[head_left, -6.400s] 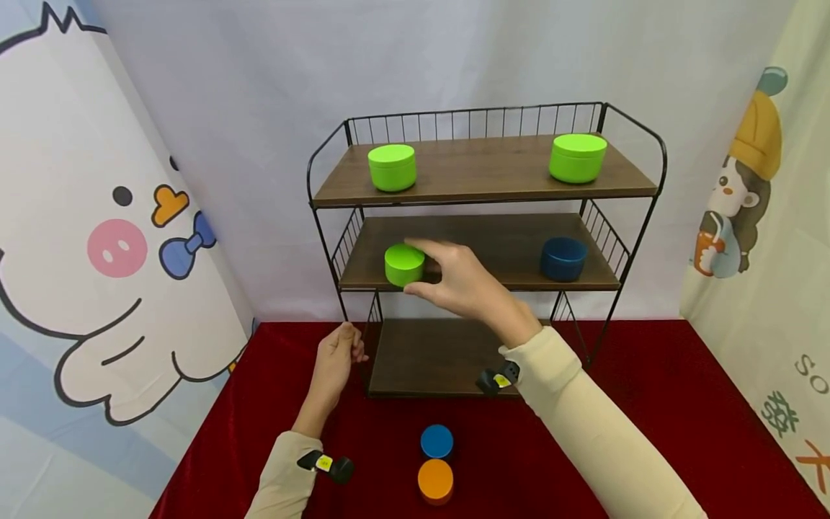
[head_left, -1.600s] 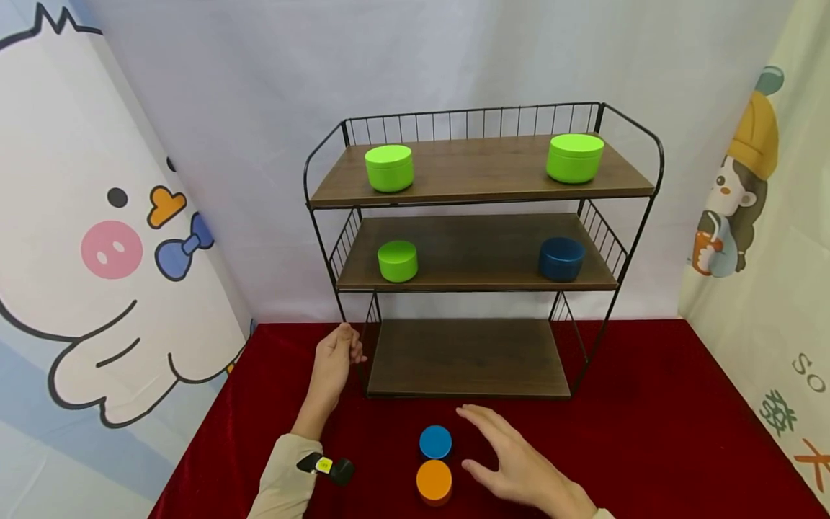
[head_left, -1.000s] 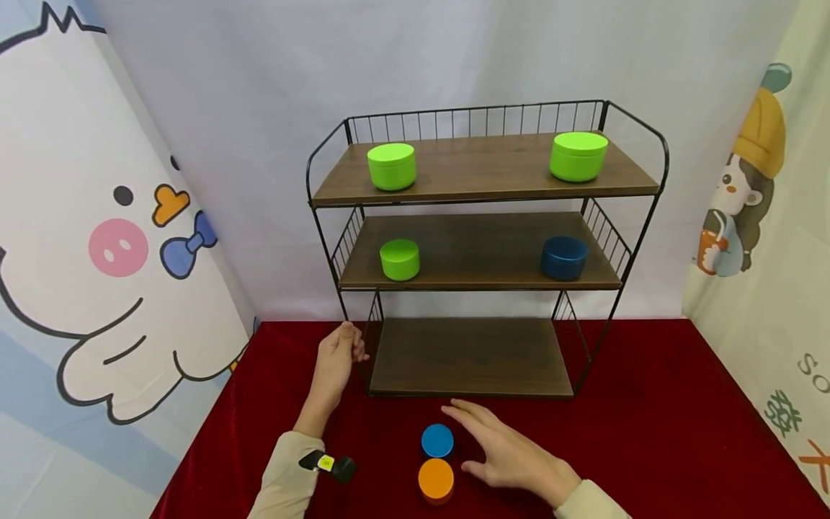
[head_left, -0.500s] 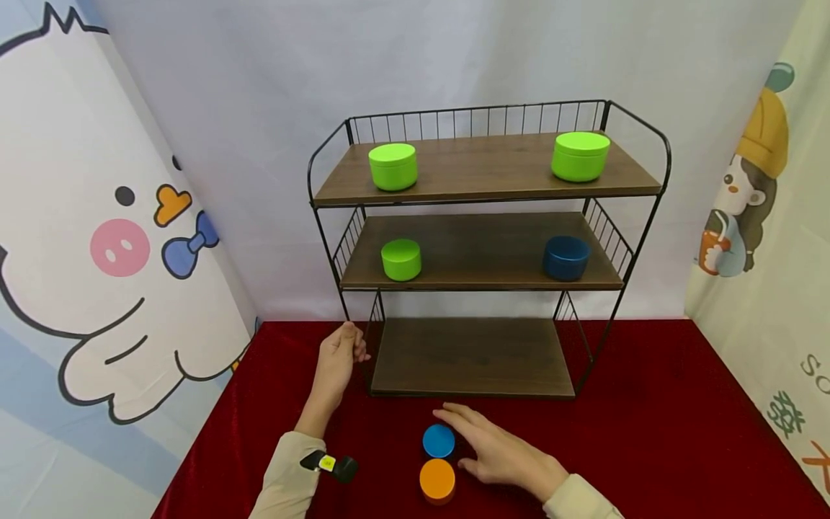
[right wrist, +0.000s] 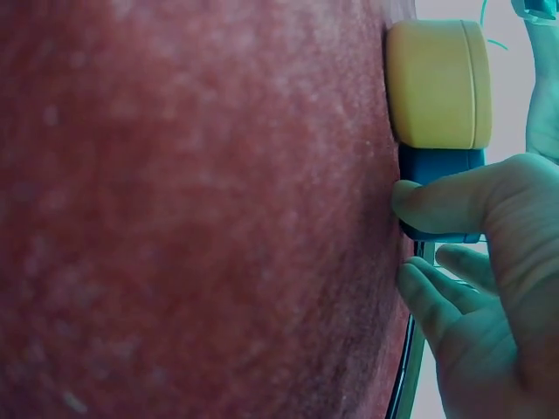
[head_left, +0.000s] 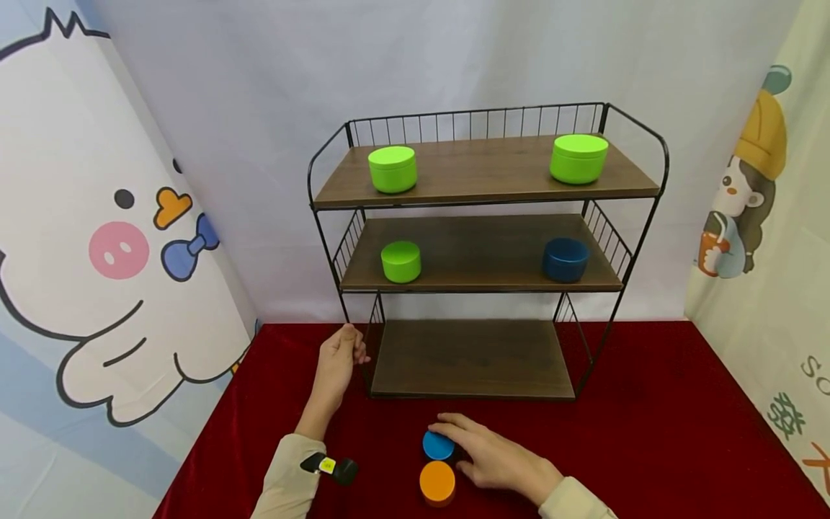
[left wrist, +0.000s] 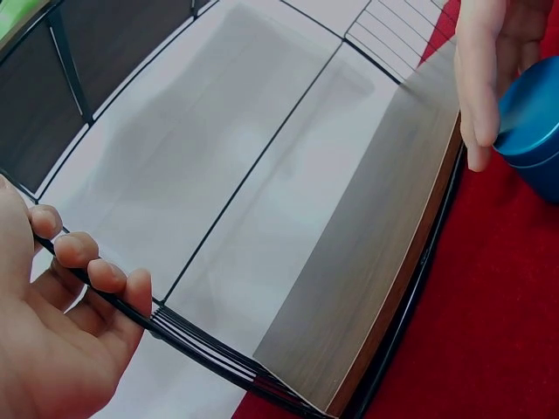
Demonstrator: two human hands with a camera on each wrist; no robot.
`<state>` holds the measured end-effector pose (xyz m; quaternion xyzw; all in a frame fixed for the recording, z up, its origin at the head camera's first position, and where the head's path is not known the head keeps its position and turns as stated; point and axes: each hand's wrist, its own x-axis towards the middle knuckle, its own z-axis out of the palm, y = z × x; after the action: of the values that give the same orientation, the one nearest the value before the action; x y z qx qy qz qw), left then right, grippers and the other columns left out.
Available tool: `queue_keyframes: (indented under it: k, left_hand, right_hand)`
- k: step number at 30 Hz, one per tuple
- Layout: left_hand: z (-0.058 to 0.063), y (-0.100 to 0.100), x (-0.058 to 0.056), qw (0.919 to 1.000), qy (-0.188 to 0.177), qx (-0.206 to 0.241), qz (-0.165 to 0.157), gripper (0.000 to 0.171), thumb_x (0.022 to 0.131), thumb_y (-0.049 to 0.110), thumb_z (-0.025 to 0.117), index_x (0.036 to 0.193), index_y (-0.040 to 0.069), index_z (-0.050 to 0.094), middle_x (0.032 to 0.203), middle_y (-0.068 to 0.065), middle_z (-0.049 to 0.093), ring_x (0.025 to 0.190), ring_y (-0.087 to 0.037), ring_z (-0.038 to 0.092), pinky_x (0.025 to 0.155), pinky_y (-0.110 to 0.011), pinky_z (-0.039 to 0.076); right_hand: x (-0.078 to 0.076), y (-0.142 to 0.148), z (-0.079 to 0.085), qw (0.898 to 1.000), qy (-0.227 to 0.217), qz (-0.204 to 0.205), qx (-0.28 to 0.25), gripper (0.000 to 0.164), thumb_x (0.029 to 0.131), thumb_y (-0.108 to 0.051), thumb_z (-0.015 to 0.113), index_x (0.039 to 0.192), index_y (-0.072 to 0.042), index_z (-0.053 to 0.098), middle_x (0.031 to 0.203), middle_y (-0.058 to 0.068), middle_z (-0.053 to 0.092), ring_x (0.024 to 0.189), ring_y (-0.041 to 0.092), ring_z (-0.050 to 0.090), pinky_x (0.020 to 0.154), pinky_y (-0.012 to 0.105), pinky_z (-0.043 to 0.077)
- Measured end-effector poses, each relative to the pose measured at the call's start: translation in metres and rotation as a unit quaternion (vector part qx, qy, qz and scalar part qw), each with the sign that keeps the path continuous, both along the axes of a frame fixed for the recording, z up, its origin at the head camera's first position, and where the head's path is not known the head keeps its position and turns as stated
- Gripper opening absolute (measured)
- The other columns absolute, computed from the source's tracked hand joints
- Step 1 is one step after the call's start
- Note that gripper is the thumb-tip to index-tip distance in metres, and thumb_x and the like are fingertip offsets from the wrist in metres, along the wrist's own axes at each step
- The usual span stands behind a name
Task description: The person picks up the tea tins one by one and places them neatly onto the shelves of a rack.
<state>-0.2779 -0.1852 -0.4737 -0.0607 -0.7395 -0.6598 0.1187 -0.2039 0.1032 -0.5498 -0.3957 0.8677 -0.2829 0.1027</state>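
Left hand [head_left: 337, 352]: fingers curled; the rack [head_left: 473, 360] is gripped at its left side.
Right hand [head_left: 493, 454]: held in front of the rack, thumb and fingers parted about the blue tin [head_left: 438, 447]; whether it is touched cannot be told.
Blue tin: set on red cloth [head_left: 648, 411] before the rack.
Orange tin [head_left: 437, 481]: placed just beside it, farther from the rack.
Rack's top: two large green tins [head_left: 393, 170] are borne.
Rack's middle: a small green tin [head_left: 400, 262] is seated left, a dark blue tin [head_left: 565, 259] right.

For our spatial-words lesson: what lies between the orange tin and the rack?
Head view: the blue tin, and fingers of the right hand.
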Motion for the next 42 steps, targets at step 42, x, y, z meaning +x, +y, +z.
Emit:
queue_keyframes:
  k: [42]
  left_hand:
    - [0.0005,0.0002,0.0002,1.0,0.004,0.001,-0.002,0.051,0.114,0.031,0.033,0.084,-0.01,0.041,0.074,-0.01,0.041,0.07,-0.015,0.046,0.072,-0.028,0.056]
  right_hand:
    - [-0.0044,-0.0034,-0.0049,0.998,0.023,0.0,-0.059,0.055,0.094,0.001,0.073,0.145,-0.009,0.054,0.141,0.006,0.059,0.127,0.017,0.06,0.106,0.033,0.053]
